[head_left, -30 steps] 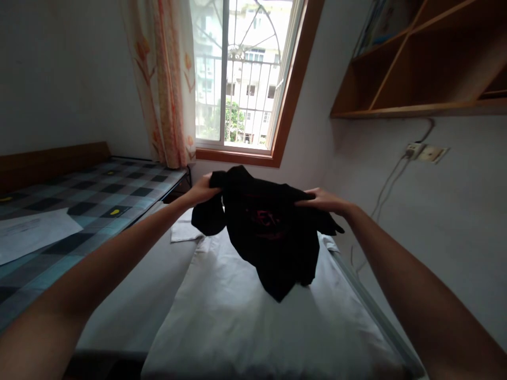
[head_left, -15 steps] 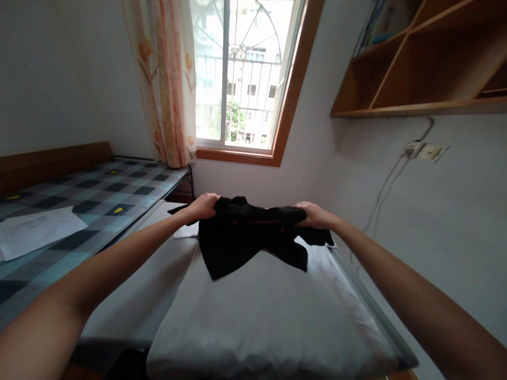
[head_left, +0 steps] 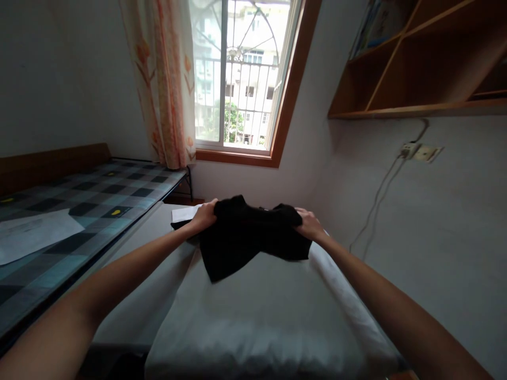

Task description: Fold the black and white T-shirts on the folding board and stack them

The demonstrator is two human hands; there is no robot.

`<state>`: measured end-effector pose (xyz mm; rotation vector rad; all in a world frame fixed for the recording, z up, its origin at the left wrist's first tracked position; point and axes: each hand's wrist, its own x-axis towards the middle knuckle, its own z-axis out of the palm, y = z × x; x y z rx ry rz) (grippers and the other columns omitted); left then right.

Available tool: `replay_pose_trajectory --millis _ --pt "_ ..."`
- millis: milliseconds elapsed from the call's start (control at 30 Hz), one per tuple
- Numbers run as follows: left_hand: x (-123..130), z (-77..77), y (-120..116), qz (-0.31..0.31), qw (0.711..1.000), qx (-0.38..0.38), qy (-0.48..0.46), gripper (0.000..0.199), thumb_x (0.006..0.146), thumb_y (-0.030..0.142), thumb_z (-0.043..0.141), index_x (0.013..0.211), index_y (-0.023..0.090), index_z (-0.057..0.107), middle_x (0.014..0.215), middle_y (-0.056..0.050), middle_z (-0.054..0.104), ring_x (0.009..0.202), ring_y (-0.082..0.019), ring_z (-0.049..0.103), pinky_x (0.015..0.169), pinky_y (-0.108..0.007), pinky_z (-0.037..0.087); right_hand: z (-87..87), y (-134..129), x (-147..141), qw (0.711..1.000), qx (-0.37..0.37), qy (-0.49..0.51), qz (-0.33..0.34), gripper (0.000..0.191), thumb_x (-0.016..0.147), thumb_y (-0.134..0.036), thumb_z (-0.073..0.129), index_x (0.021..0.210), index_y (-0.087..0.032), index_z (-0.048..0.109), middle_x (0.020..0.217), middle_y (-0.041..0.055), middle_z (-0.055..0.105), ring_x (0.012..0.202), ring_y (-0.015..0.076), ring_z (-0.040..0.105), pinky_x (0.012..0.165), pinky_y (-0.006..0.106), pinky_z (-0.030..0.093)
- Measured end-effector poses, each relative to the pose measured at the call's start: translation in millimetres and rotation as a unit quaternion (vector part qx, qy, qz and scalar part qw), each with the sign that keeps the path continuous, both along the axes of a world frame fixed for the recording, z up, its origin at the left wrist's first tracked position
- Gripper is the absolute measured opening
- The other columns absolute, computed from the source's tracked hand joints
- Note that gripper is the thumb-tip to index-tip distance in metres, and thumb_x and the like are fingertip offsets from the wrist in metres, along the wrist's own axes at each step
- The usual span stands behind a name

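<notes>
A black T-shirt (head_left: 245, 235) is stretched between my two hands at the far end of the padded white surface (head_left: 253, 306). My left hand (head_left: 204, 217) is closed on its left shoulder area, and my right hand (head_left: 309, 224) grips the opposite side at about the same height. Between the hands the upper edge dips like a neckline. The lower part hangs down onto the white cover, with a pointed corner at the left. Fingertips of both hands are partly hidden by the cloth.
On the left stands a bed with a checked mattress (head_left: 87, 192) and white paper sheets (head_left: 39, 232) on it. A floral curtain (head_left: 170, 89) hangs beside the window (head_left: 245, 79). Wooden shelves (head_left: 415, 108) and a wall socket (head_left: 422, 153) with cables are at right.
My right hand has come slightly lower and inward. The cloth piece that stuck out beyond it no longer shows, and the shirt's right lower flap has drawn up a little.
</notes>
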<state>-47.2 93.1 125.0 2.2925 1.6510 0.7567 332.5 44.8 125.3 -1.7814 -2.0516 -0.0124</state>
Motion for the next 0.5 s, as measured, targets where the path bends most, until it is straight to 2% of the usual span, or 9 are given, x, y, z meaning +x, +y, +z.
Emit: replay_pose_trajectory --millis 67,133,200,233,300,367,433,467,500 --pt "4 10.5 4 0.049 0.990 0.099 -0.091 0.036 0.069 0.015 0.054 0.104 0.023 0.057 0.076 -0.004 0.065 0.082 -0.026 0.066 0.072 -0.033 0.048 18.1 7 -3 0.990 0.119 0.070 -0.038 0.042 0.070 -0.031 0.058 0.111 -0.023 0.062 0.106 0.0109 0.069 0.101 0.0313 0.063 0.082 0.037 0.049" --pt "11 28.3 11 0.056 0.963 0.193 -0.178 0.031 0.068 0.013 0.052 0.097 0.021 0.057 0.072 -0.001 0.062 0.076 -0.022 0.064 0.072 -0.031 0.048 37.9 12 -6 0.966 0.211 0.131 -0.069 0.042 0.071 -0.032 0.055 0.112 -0.022 0.058 0.099 0.0101 0.069 0.093 0.0305 0.064 0.078 0.039 0.049" --pt "18 49.2 20 0.043 0.939 0.238 -0.245 0.031 0.065 0.011 0.052 0.094 0.019 0.057 0.074 -0.002 0.064 0.074 -0.020 0.062 0.072 -0.030 0.049 59.0 16 -7 0.950 0.254 0.164 -0.074 0.041 0.070 -0.033 0.056 0.109 -0.021 0.057 0.092 0.0076 0.069 0.087 0.0288 0.063 0.075 0.039 0.050" --pt "19 59.3 23 0.024 0.933 0.238 -0.270 0.031 0.064 0.012 0.053 0.094 0.018 0.058 0.077 -0.003 0.065 0.075 -0.019 0.062 0.073 -0.030 0.050 69.5 16 -6 0.950 0.251 0.172 -0.066 0.040 0.068 -0.033 0.058 0.106 -0.021 0.058 0.090 0.0066 0.069 0.085 0.0281 0.063 0.075 0.039 0.050" --pt "16 77.3 25 -0.032 0.939 0.186 -0.286 0.030 0.062 0.014 0.057 0.092 0.016 0.061 0.082 -0.004 0.068 0.077 -0.020 0.063 0.073 -0.031 0.052 89.1 12 1 0.967 0.184 0.174 -0.021 0.038 0.062 -0.035 0.064 0.096 -0.019 0.061 0.086 0.0045 0.068 0.082 0.0269 0.063 0.075 0.039 0.050" --pt "5 92.0 18 -0.102 0.962 0.063 -0.244 0.029 0.058 0.017 0.063 0.087 0.016 0.065 0.078 -0.004 0.069 0.073 -0.021 0.064 0.068 -0.031 0.054 105.0 -1 13 0.982 0.049 0.169 0.061 0.037 0.058 -0.039 0.069 0.088 -0.018 0.064 0.081 0.0023 0.068 0.079 0.0261 0.063 0.074 0.039 0.052" --pt "-14 105.1 3 -0.166 0.967 -0.075 -0.180 0.031 0.054 0.020 0.069 0.085 0.017 0.068 0.073 -0.003 0.070 0.069 -0.024 0.066 0.063 -0.033 0.056 116.0 -19 27 0.974 -0.094 0.169 0.114 0.041 0.056 -0.044 0.073 0.087 -0.018 0.068 0.079 0.0024 0.069 0.078 0.0270 0.065 0.073 0.039 0.053" --pt "-25 111.7 -7 -0.170 0.966 -0.097 -0.169 0.033 0.052 0.022 0.072 0.084 0.018 0.069 0.072 -0.003 0.070 0.069 -0.026 0.067 0.063 -0.034 0.057 120.0 -29 34 0.966 -0.128 0.183 0.131 0.044 0.058 -0.048 0.072 0.091 -0.019 0.069 0.081 0.0032 0.070 0.079 0.0275 0.066 0.074 0.040 0.054" --pt "-35 118.6 -17 -0.163 0.967 -0.086 -0.174 0.033 0.052 0.023 0.074 0.084 0.019 0.070 0.071 -0.002 0.070 0.071 -0.027 0.068 0.064 -0.035 0.057 123.3 -39 40 0.957 -0.153 0.198 0.146 0.047 0.060 -0.051 0.070 0.095 -0.019 0.070 0.084 0.0044 0.071 0.080 0.0283 0.066 0.075 0.042 0.054"
